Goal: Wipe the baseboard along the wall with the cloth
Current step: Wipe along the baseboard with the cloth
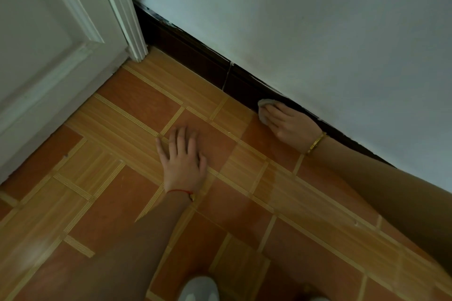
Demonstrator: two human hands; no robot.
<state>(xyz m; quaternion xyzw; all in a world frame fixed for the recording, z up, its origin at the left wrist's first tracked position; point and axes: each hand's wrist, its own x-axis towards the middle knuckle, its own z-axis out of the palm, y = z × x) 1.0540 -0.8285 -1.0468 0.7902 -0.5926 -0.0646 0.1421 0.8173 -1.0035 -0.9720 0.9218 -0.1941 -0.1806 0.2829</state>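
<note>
White shoe tips (199, 288) show at the near edge of the floor (122, 203), which suggests a crouched operator. Left hand (182, 156) lies flat on the tiles, fingers straight and slightly spread, holding nothing; judged function: a brace that carries body weight while the other arm reaches. Right hand (288, 122) grips the cloth (264, 107), a small pale wad, with fingers curled over it, and presses it against the baseboard (195, 56) where floor meets wall (293, 19). This dark baseboard runs along the far edge of the floor from the door frame (127, 19) past the right wrist. Cloth contact is just right of a vertical joint (227, 76) in the strip. Judged direction of travel: cannot tell from this view
</note>
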